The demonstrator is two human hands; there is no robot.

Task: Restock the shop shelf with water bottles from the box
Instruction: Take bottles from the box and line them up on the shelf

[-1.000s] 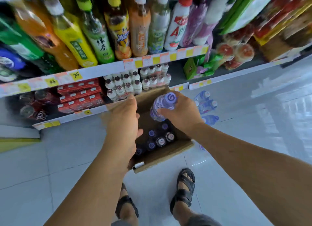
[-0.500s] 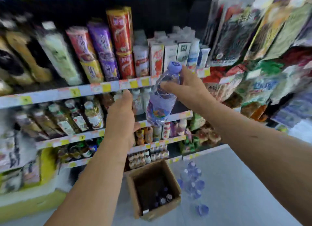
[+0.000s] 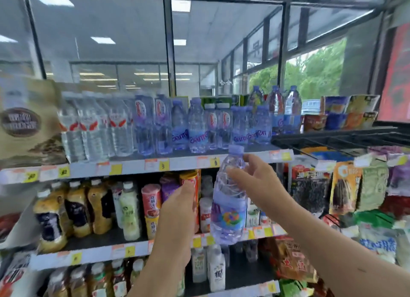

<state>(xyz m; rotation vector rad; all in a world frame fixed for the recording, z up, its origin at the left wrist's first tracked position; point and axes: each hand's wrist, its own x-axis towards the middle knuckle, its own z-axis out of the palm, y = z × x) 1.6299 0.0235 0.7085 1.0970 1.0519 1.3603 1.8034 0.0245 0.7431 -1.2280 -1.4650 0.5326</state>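
Lower centre: left hand [image 3: 179, 208] raised, back toward the camera, fingers straight and close together, nothing held that shows. Just right of it, right hand [image 3: 255, 181] curled round the upper part of a water bottle [image 3: 229, 208], thumb across the near side, other fingers behind the shoulder. Bottle nearly upright, slightly tilted, purple cap up, bright label low on the body. Held in the air at centre frame in front of the shelves, cap about level with the front edge of the top shelf [image 3: 133, 169], not yet on it. Left fingertips near the bottle's side, apart from it.

Behind the hands, on the middle shelf: tall drink bottles [image 3: 77, 210] at left, round canisters [image 3: 150, 199] at centre. Lower down, white milk bottles [image 3: 215, 272]. Snack packets [image 3: 343, 190] hanging at right of frame.

Farther up, on the top shelf: row of shelved bottles [image 3: 195, 128] standing close together, clear ones at left, purple-capped ones at centre and right. Brown paper bag [image 3: 24, 121] at upper left. Black wire rack [image 3: 332, 139] at right, beside the shelf end.

Farthest: window frames and green trees [image 3: 315, 74] at upper right. Whole frame somewhat blurred.
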